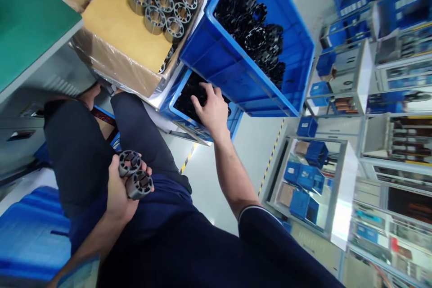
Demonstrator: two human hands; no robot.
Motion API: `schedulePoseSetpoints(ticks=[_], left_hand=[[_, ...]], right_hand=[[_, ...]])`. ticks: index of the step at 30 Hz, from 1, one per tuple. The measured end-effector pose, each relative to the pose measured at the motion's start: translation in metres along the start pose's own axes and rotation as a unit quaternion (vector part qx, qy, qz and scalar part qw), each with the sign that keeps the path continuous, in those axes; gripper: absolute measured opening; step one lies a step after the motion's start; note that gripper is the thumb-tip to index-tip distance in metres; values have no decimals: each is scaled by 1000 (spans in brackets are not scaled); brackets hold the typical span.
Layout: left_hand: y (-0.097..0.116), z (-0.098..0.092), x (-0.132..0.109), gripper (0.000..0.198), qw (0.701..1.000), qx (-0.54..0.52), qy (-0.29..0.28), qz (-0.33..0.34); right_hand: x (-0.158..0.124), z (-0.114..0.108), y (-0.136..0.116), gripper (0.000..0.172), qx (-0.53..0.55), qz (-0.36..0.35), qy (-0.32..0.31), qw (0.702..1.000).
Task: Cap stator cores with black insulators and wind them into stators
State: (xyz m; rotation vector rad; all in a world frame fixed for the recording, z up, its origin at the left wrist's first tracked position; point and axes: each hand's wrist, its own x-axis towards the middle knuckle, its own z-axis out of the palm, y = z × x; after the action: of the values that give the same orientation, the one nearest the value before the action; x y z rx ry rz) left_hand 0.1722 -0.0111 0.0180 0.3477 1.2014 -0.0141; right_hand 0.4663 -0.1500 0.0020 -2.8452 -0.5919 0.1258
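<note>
My left hand [123,189] is closed around two metal stator cores [139,184], short thick rings with slots inside, held side by side above my lap. My right hand [213,110] reaches down into a small blue bin [236,122] of black parts [189,96]. Its thumb and forefinger are apart over the black parts, and the other fingertips are partly hidden. More stator cores [155,20] stand in rows in a cardboard box [118,69], partly on a brown cardboard sheet [124,22].
A large blue crate [232,60] with black slotted rings [255,38] overhangs the small bin. At left is a green-topped table [30,22]. A blue stool or cover [30,234] lies beside me. Shelving [340,189] with blue bins stands at right, beyond a striped floor line.
</note>
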Motion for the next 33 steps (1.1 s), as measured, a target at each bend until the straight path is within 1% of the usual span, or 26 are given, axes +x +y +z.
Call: schedulePoseSetpoints(ticks=[2,4,5,8,11,13,15,17,19,20,23,25,26,28,30,32,33], left_hand=[[5,-5,1,69,997,36,-31,54],[11,-10,2,82,991,62,-52,104],[14,-13,2,85,988,70,-55,124],[21,-21,2,83,980,78,-62,171],[22,-28,5,82,980,71,-52,181],[19,-32,6,84,982,63,-49,171],[16,-35,6,87,984,64,-56,155],[13,-39,6,88,985,71,-70,141],[12,-44,5,86,983,78,-92,141],[12,-46,4,84,980,82,-107,149],[19,-52,0,73,963,105,-148,198],[25,-53,-4,67,950,121,-172,232],[28,-52,-6,66,942,127,-187,247],[34,-49,-9,66,927,132,-222,271],[37,-46,-10,67,918,123,-248,285],[37,-43,-12,68,917,102,-264,283],[37,-42,-14,70,919,94,-262,280]], right_hand=[[15,17,6,43,-30,34,-1,999],[20,30,6,34,-42,48,5,998],[20,33,6,31,-45,52,10,998],[13,35,11,28,-46,62,29,997],[8,32,25,30,-42,64,43,996],[6,30,34,30,-35,55,45,997],[5,29,40,34,-21,38,48,998],[2,26,45,45,0,16,59,998],[-2,23,48,54,29,-6,81,996],[-5,21,49,55,47,-15,95,994],[-17,19,49,51,112,-35,138,984],[-27,19,40,52,166,-48,160,972],[-33,18,32,54,200,-58,169,963],[-51,15,7,49,279,-88,173,941],[-73,7,-27,36,354,-127,143,915],[-95,-3,-65,23,403,-175,78,895],[-105,-7,-83,20,421,-206,38,882]])
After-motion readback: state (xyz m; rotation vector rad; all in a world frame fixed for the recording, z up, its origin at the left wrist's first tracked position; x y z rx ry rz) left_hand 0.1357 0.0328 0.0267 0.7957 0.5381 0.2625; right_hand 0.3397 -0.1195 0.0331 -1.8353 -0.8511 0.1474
